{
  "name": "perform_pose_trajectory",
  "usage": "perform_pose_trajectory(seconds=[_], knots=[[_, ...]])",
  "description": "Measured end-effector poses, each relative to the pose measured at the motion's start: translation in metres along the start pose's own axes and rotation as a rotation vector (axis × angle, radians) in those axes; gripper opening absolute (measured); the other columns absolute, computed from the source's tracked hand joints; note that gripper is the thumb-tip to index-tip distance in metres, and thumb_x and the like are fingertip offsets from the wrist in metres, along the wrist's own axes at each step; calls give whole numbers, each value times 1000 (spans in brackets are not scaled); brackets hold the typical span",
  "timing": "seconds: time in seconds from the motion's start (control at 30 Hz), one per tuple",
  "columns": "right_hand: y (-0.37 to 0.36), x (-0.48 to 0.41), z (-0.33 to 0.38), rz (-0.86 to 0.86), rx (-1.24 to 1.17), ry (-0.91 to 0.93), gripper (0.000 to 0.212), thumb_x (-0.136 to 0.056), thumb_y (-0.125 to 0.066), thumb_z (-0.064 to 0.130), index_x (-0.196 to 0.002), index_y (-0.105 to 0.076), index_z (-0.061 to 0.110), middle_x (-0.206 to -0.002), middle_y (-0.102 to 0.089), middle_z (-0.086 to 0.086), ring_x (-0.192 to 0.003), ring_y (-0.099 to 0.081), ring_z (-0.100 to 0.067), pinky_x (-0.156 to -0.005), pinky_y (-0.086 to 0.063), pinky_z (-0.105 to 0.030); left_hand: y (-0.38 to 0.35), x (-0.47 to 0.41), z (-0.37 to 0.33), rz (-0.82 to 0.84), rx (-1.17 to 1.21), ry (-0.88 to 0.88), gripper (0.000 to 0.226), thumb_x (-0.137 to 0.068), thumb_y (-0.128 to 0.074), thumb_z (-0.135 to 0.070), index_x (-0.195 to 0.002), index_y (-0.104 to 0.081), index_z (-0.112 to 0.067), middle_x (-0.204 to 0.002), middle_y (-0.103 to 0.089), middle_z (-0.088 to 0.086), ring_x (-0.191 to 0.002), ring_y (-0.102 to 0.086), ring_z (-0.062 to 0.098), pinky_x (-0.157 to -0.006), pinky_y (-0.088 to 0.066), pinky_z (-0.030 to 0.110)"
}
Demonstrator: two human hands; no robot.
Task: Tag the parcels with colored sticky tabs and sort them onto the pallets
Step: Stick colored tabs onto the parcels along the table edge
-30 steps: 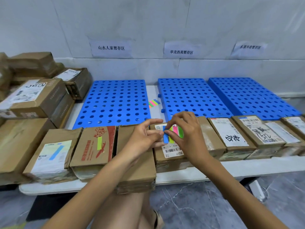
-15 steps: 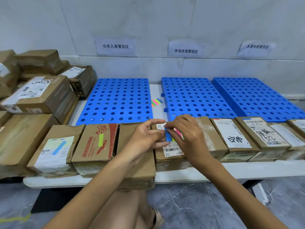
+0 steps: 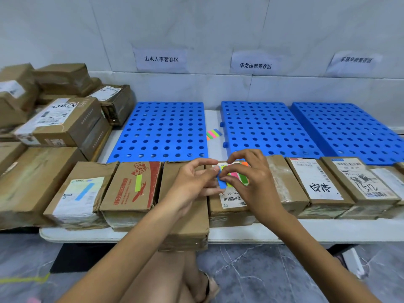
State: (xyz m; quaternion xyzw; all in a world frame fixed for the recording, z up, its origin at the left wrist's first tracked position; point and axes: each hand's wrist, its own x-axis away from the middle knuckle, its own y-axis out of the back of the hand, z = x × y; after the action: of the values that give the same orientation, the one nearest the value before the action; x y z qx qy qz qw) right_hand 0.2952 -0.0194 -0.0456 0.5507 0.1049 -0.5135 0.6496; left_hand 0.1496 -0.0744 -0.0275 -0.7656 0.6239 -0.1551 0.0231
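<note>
both forearms point(image 3: 135, 248) are bare to the frame's edge, like the left hand point(image 3: 192, 182) and right hand point(image 3: 251, 184). a bare knee point(image 3: 166, 281) and a pale sandal point(image 3: 211, 287) show below them.

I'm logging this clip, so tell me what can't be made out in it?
Head view:
- Parcel label: mostly covered by the left hand, right hand and tab pad.
- Right wall sign: blurred, unreadable.
- Rightmost parcel: cut off by the frame edge.

head cam | 1 view | faces forward-down, close over table point(image 3: 328, 232) | wall point(image 3: 65, 29) behind
</note>
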Motion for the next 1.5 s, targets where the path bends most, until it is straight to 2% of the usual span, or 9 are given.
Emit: perform_pose_trajectory(seconds=[0.23, 0.4, 0.6, 0.8, 0.97, 1.07, 1.23, 1.4, 1.5], knots=[[10, -1, -8, 133, -24, -115, 17, -80, -58, 35, -76, -68, 22, -98, -60, 6, -101, -43, -13, -88, -35, -33, -6, -10, -1, -70, -25, -29, 24, -84, -65, -3, -107, -61, -7, -70, -66, 6, -55, -61, 8, -57, -58, 25], [21, 3, -7, 225, -78, -137, 3, -79, -66, 24, -78, -65, 23, -101, -59, 8, -104, -43, -9, -92, -30, -19, 0, -17, -1, -138, 3, -77, 23, -85, -64, -2, -108, -59, -7, -58, -62, 2, -54, -58, 12, -56, -57, 23], [43, -6, -15, 144, -406, -426, 14, -82, -66, 5, -79, -62, 19, -86, -68, 7, -90, -62, -4, -89, -44, -20, 19, -22, -7, -262, 39, -132, 19, -88, -60, -2, -106, -57, -9, -85, -72, 11, -68, -71, 13, -53, -56, 21], [16, -5, -25, 344, -204, -384, 21, -80, -68, 5, -92, -61, 21, -79, -65, 7, -79, -56, -2, -73, -44, -20, 25, -18, -3, -247, -17, -157, 24, -88, -61, -6, -112, -56, -7, -77, -74, 2, -72, -72, 13, -54, -57, 21], [-2, 7, -35, 388, -47, -242, 23, -82, -68, 10, -101, -61, 21, -88, -59, 7, -90, -47, 2, -90, -30, -10, 23, -17, -2, -226, -39, -157, 24, -88, -61, -6, -112, -56, -6, -75, -74, 0, -73, -72, 12, -56, -58, 23], [-3, 11, -41, 381, 64, -205, 27, -81, -69, 21, -106, -60, 23, -104, -56, 4, -106, -45, -16, -96, -33, -32, 23, -16, -1, -228, -32, -167, 23, -88, -61, -6, -111, -56, -7, -74, -74, 0, -73, -72, 12, -54, -57, 21], [6, 11, -44, 480, 110, -214, 33, -76, -72, 40, -105, -63, 27, -115, -54, 5, -116, -41, -14, -101, -30, -36, 24, -18, 0, -219, -48, -178, 21, -88, -61, -6, -108, -56, -10, -74, -74, -1, -73, -72, 13, -54, -57, 21], [17, 3, -27, 29, 110, -164, 29, -88, -53, 37, -105, -64, 17, -104, -62, 0, -101, -51, -15, -89, -40, -32, 18, -17, 0, -107, -122, -156, 22, -89, -59, -6, -110, -57, -11, -85, -73, 9, -68, -71, 18, -57, -59, 27], [15, -2, -20, -18, 277, 18, 32, -91, -49, 32, -116, -64, 17, -115, -60, -6, -113, -45, -22, -98, -34, -39, 7, -15, 1, -31, -178, -168, 25, -89, -58, -3, -113, -56, -8, -84, -71, 15, -66, -69, 20, -59, -59, 28]])
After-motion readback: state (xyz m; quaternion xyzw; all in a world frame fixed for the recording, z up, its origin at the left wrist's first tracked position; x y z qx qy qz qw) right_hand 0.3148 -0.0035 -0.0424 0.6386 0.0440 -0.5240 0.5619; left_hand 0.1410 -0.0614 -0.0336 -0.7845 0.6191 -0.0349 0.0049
